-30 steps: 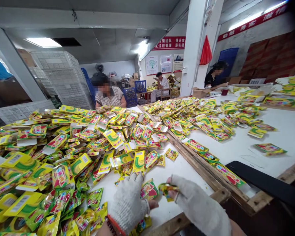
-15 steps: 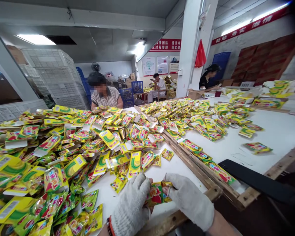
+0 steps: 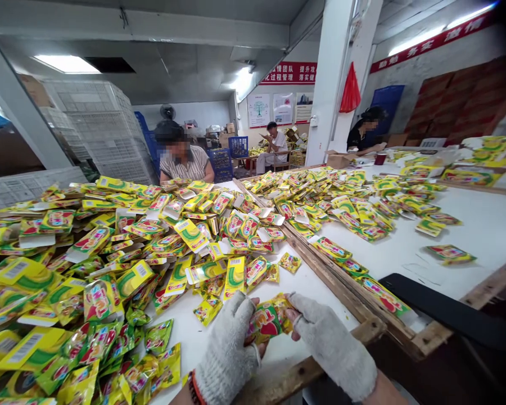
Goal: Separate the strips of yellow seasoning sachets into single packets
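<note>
Factory room, white plastic crates (image 3: 101,129) stacked at the back, a red banner (image 3: 289,73) on the far wall, and a co-worker (image 3: 183,160) seated across from the long white worktop (image 3: 468,236). A wooden rail (image 3: 341,287) divides the worktop, with heaps of yellow-green foil packets (image 3: 109,253) on both sides. At the near edge, just beside the larger heap, the left hand (image 3: 227,349) and right hand (image 3: 333,349), both in white knit gloves, hold a red-and-green packet (image 3: 267,320) between them, each grip clamped on it from its own side.
</note>
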The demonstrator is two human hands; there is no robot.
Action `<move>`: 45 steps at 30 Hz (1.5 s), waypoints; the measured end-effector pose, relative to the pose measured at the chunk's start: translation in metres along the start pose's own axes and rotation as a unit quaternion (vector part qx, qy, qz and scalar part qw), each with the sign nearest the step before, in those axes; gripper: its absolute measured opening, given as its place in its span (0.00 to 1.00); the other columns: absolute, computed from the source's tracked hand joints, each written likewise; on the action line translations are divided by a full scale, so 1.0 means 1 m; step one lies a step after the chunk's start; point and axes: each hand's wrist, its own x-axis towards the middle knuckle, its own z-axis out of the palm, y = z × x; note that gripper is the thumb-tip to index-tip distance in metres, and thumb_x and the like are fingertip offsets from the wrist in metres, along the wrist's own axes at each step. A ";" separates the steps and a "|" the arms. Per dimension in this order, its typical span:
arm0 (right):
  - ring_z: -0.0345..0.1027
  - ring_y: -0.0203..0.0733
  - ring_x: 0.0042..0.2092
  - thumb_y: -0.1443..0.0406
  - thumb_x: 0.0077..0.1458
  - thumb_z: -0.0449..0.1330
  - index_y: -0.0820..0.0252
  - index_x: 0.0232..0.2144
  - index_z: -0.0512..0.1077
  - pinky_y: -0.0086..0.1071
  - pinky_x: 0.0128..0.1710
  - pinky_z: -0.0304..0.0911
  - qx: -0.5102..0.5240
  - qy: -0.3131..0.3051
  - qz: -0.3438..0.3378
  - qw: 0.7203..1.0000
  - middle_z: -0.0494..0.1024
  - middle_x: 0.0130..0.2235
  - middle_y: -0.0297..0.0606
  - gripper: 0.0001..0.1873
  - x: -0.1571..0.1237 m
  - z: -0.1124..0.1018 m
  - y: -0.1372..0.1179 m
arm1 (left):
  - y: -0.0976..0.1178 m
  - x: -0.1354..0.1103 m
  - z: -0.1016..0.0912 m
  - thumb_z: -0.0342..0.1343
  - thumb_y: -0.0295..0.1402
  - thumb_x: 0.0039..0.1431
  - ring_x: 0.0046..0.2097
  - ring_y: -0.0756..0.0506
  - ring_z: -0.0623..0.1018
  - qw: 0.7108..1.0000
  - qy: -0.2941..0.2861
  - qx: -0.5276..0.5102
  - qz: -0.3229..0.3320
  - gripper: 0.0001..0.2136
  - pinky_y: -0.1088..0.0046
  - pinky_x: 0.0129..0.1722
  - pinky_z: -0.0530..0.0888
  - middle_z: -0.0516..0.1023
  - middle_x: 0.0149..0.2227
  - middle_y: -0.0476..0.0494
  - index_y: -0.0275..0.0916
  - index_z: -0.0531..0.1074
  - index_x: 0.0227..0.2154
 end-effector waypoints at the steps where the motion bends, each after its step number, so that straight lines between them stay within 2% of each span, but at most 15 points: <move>1: 0.71 0.42 0.30 0.61 0.57 0.51 0.60 0.36 0.75 0.32 0.32 0.66 -0.010 0.017 -0.002 1.000 0.79 0.32 0.41 0.14 0.000 -0.003 -0.002 | -0.002 0.000 0.001 0.58 0.25 0.44 0.50 0.39 0.69 1.000 0.015 0.008 0.021 0.27 0.61 0.51 0.70 0.66 0.48 0.37 0.39 0.64 0.51; 4: 0.70 0.43 0.33 0.63 0.54 0.53 0.60 0.29 0.74 0.32 0.35 0.63 -0.050 0.079 -0.012 0.996 0.79 0.32 0.41 0.11 0.001 -0.004 -0.005 | -0.002 0.000 0.003 0.57 0.23 0.44 0.48 0.39 0.69 0.996 0.046 0.023 0.071 0.29 0.60 0.48 0.71 0.66 0.47 0.37 0.39 0.61 0.52; 10: 0.67 0.37 0.26 0.68 0.49 0.51 0.58 0.22 0.69 0.28 0.27 0.58 0.019 0.018 0.004 1.000 0.76 0.23 0.35 0.08 -0.003 0.004 -0.012 | -0.002 -0.003 0.004 0.56 0.23 0.44 0.45 0.38 0.70 0.995 0.034 0.045 0.080 0.30 0.59 0.44 0.73 0.66 0.46 0.37 0.40 0.61 0.53; 14: 0.58 0.33 0.15 0.58 0.52 0.48 0.57 0.24 0.63 0.25 0.17 0.51 0.151 -0.142 0.106 0.973 0.66 0.13 0.28 0.11 -0.009 -0.005 -0.014 | -0.004 -0.002 0.005 0.55 0.22 0.45 0.47 0.38 0.69 0.994 0.044 0.045 0.094 0.31 0.58 0.46 0.72 0.66 0.46 0.37 0.41 0.59 0.55; 17: 0.57 0.32 0.13 0.56 0.49 0.52 0.58 0.29 0.64 0.23 0.16 0.50 0.232 -0.258 0.095 0.933 0.65 0.12 0.26 0.11 -0.015 -0.006 -0.014 | -0.003 -0.003 0.007 0.54 0.23 0.46 0.44 0.38 0.70 0.990 0.042 0.044 0.123 0.31 0.58 0.42 0.73 0.67 0.45 0.37 0.41 0.59 0.56; 19: 0.61 0.32 0.15 0.55 0.48 0.55 0.59 0.30 0.66 0.22 0.16 0.51 0.261 -0.294 0.070 0.917 0.68 0.14 0.28 0.13 -0.018 -0.002 -0.016 | 0.000 -0.005 0.006 0.55 0.23 0.46 0.43 0.39 0.71 0.990 0.029 0.036 0.135 0.30 0.59 0.40 0.73 0.69 0.45 0.37 0.42 0.60 0.56; 22: 0.61 0.32 0.15 0.50 0.50 0.54 0.61 0.30 0.68 0.22 0.16 0.51 0.267 -0.265 0.075 0.924 0.68 0.14 0.29 0.20 -0.019 0.003 -0.020 | 0.006 -0.005 -0.003 0.59 0.28 0.49 0.47 0.38 0.71 0.995 0.011 -0.041 0.092 0.28 0.59 0.46 0.72 0.68 0.49 0.38 0.45 0.62 0.55; 24: 0.57 0.30 0.14 0.46 0.52 0.51 0.61 0.26 0.68 0.22 0.16 0.50 0.249 -0.215 0.094 0.940 0.65 0.12 0.28 0.24 -0.018 0.006 -0.022 | 0.010 -0.001 -0.012 0.62 0.34 0.49 0.51 0.38 0.70 0.990 -0.001 -0.140 -0.017 0.29 0.61 0.49 0.70 0.68 0.51 0.39 0.45 0.61 0.55; 27: 0.54 0.30 0.14 0.45 0.52 0.50 0.60 0.20 0.65 0.23 0.15 0.51 0.217 -0.173 0.119 0.953 0.64 0.11 0.29 0.26 -0.016 0.010 -0.023 | 0.014 0.008 -0.021 0.62 0.39 0.51 0.43 0.43 0.74 0.921 -0.068 -0.334 -0.188 0.22 0.68 0.41 0.73 0.73 0.43 0.41 0.39 0.65 0.47; 29: 0.56 0.31 0.14 0.45 0.52 0.52 0.59 0.19 0.65 0.24 0.16 0.52 0.187 -0.163 0.132 0.960 0.66 0.11 0.31 0.24 -0.015 0.013 -0.022 | 0.014 0.013 -0.022 0.62 0.40 0.50 0.33 0.47 0.74 0.869 -0.106 -0.424 -0.233 0.16 0.73 0.33 0.71 0.74 0.34 0.45 0.37 0.67 0.37; 31: 0.59 0.33 0.14 0.47 0.52 0.52 0.58 0.21 0.65 0.25 0.16 0.53 0.145 -0.146 0.154 0.966 0.69 0.12 0.33 0.22 -0.015 0.018 -0.021 | 0.013 0.014 -0.020 0.64 0.40 0.47 0.28 0.51 0.71 0.850 -0.102 -0.453 -0.249 0.16 0.76 0.28 0.68 0.72 0.28 0.49 0.36 0.66 0.32; 36: 0.61 0.37 0.15 0.46 0.52 0.51 0.56 0.30 0.66 0.28 0.16 0.53 0.081 -0.087 0.186 0.975 0.73 0.14 0.37 0.20 -0.015 0.024 -0.007 | 0.016 0.013 -0.024 0.66 0.36 0.42 0.28 0.52 0.70 0.858 -0.080 -0.433 -0.265 0.15 0.79 0.28 0.68 0.72 0.27 0.51 0.37 0.67 0.29; 40: 0.57 0.37 0.13 0.41 0.44 0.53 0.57 0.38 0.69 0.29 0.14 0.49 0.125 -0.069 0.222 0.965 0.71 0.13 0.35 0.29 -0.013 0.022 0.005 | 0.021 0.011 -0.036 0.65 0.35 0.41 0.27 0.51 0.69 0.874 -0.080 -0.378 -0.296 0.13 0.79 0.25 0.66 0.69 0.24 0.53 0.38 0.67 0.27; 43: 0.57 0.35 0.14 0.44 0.44 0.56 0.58 0.26 0.71 0.28 0.16 0.50 0.086 -0.114 0.181 0.973 0.68 0.10 0.35 0.24 -0.009 0.023 0.002 | 0.019 0.003 -0.044 0.65 0.38 0.42 0.29 0.50 0.69 0.913 -0.115 -0.290 -0.263 0.12 0.77 0.27 0.65 0.70 0.25 0.52 0.39 0.70 0.27; 45: 0.57 0.34 0.14 0.49 0.44 0.60 0.57 0.17 0.69 0.26 0.17 0.52 0.051 -0.145 0.139 0.978 0.66 0.09 0.34 0.19 -0.003 0.020 -0.002 | 0.008 -0.005 -0.053 0.65 0.39 0.43 0.31 0.48 0.71 0.922 -0.139 -0.264 -0.246 0.14 0.76 0.27 0.67 0.73 0.29 0.50 0.40 0.72 0.33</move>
